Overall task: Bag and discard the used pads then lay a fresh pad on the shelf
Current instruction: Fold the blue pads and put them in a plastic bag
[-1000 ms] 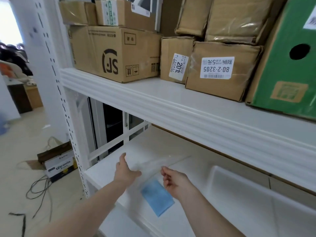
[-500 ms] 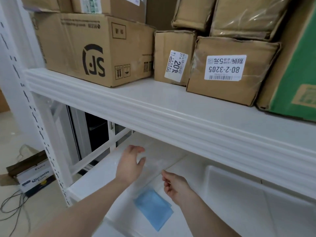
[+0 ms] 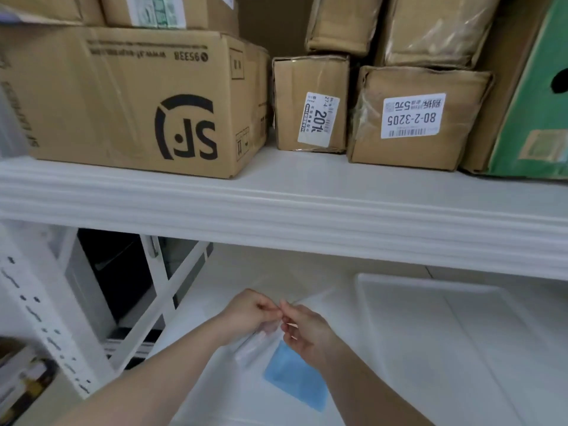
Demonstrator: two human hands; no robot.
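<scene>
Both hands have closed in since 0.5 s ago: left hand [image 3: 250, 315] & right hand [image 3: 302, 329] are pinching clear bag [image 3: 261, 342] mouth, probably sealing it; blue pad [image 3: 296, 378] is lying inside, over lower shelf [image 3: 233, 284].

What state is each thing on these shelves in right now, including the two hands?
Left hand: fingers pinching the clear bag's top edge.
Right hand: fingers pinching the same edge, touching the left hand.
Clear plastic bag: held up over the lower shelf, crumpled.
Blue pad: flat, seemingly inside the bag.
White tray: lying on the lower shelf.
SF carton: closed, upside down on the upper shelf.
Labelled parcels: taped shut.
</scene>
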